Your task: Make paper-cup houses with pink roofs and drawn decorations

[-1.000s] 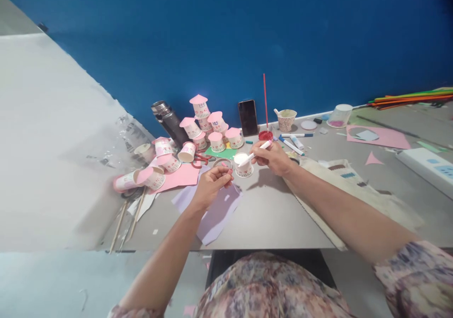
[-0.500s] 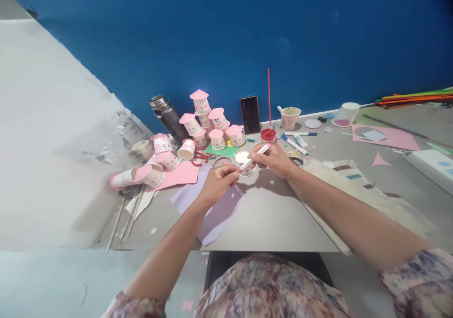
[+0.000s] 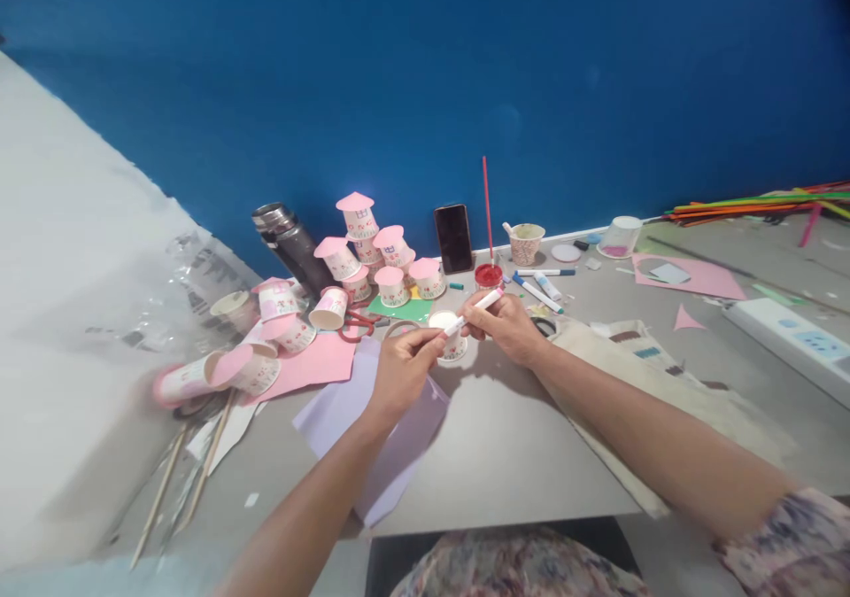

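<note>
A white marker pen with pink ends (image 3: 470, 314) slants between my two hands. My right hand (image 3: 503, 324) grips its barrel near the upper end. The fingers of my left hand (image 3: 408, 362) pinch the lower pink end, where the cap appears to be. Just behind the pen stands a paper cup (image 3: 452, 345) with drawings on its side, partly covered by the pen and fingers. Below my left hand lies a sheet of lilac paper (image 3: 398, 464). Decorated cups with pink cone roofs (image 3: 393, 289) stand stacked behind, toward the left.
A dark flask (image 3: 292, 247) and a phone (image 3: 454, 238) lean at the wall. A red paint jar (image 3: 489, 276) holds a thin stick. Several markers (image 3: 537, 292) lie behind my right hand. A cloth (image 3: 617, 393) lies under my right forearm, near a white power strip (image 3: 793, 345).
The view has shifted, so the table's items appear lower and farther left. Both hands keep hold of the marker in nearly the same pose.
</note>
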